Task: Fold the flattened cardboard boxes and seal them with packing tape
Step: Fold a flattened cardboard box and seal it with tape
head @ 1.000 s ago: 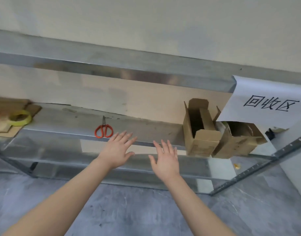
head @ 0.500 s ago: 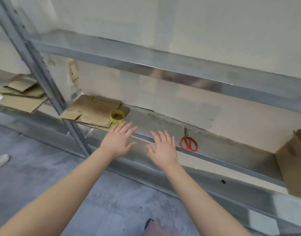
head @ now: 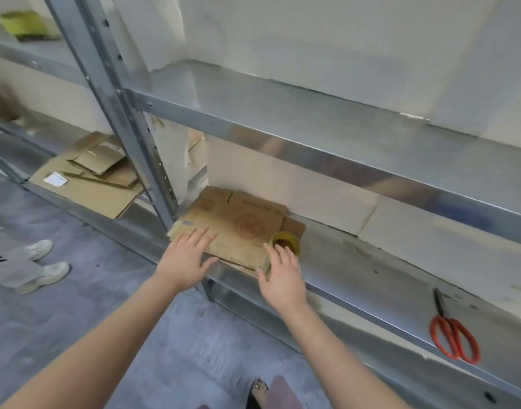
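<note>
Both hands hold nothing, fingers straight and spread. The left hand [head: 188, 256] hangs over the near left corner of the flat cardboard [head: 238, 222], and the right hand [head: 283, 276] is at its near right corner, fingertips just short of the tape roll [head: 286, 242]. Whether either hand touches the cardboard I cannot tell.

The cardboard lies in a small stack at the centre of the frame, on the left end of the lower shelf [head: 371, 270]. It looks light, stiff across the panels and floppy at the creases, so it is probably best taken by its two near corners. The tape roll rests on its far right corner and would likely slide off if the stack is pulled.

The post [head: 126, 113] crowds the left side and the upper shelf [head: 283, 113] limits lifting. The way out is toward the bottom of the frame, over the floor. Scissors [head: 454, 338] lie well apart at lower right.
</note>
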Tool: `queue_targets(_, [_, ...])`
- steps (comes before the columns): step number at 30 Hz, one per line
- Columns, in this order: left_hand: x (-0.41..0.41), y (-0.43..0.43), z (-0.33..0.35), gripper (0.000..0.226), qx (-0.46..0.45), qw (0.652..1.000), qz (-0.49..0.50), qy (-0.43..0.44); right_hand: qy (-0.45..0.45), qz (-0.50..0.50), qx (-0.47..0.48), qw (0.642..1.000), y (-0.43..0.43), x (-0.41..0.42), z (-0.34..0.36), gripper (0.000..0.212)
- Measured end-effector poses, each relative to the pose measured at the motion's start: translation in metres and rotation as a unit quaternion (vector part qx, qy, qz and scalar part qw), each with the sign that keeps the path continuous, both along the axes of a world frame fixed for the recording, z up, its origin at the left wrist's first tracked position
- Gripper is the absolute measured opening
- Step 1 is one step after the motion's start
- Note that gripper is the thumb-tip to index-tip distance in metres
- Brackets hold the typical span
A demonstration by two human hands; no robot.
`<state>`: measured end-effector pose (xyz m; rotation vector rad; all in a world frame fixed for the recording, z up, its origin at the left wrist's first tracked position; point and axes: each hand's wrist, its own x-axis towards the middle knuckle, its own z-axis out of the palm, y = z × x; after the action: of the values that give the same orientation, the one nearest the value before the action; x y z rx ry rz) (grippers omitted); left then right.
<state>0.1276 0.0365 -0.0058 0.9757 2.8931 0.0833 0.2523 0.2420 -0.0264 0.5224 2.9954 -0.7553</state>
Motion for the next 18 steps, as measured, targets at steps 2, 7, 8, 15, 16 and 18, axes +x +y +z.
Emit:
queue_targets(2, [-0.026,-0.016,-0.007,0.077,0.007,1.0,0.008,-0.022,-0.007,-0.015,-0.012,1.0,-0.012,-0.016,-0.011,0.058])
queue_targets(7, [-0.083,-0.041,-0.033,0.062,0.054,0.993,0.047,-0.091,-0.03,-0.099,-0.027,0.994,-0.031,-0.042,-0.041,0.051])
queue_targets(8, [-0.094,-0.044,-0.038,0.06,0.069,0.989,0.061,-0.118,-0.034,-0.124,-0.031,0.991,-0.034,-0.045,-0.047,0.05])
queue_targets(15, [-0.141,-0.043,-0.061,0.057,0.153,0.944,0.134,-0.258,0.002,-0.274,-0.044,0.961,-0.057,-0.065,-0.068,0.049])
queue_targets(16, [-0.145,-0.043,-0.063,0.058,0.156,0.941,0.139,-0.268,-0.001,-0.295,-0.049,0.954,-0.056,-0.07,-0.068,0.05])
queue_targets(18, [-0.15,-0.042,-0.068,0.062,0.174,0.93,0.153,-0.286,-0.003,-0.34,-0.069,0.938,-0.053,-0.079,-0.066,0.051])
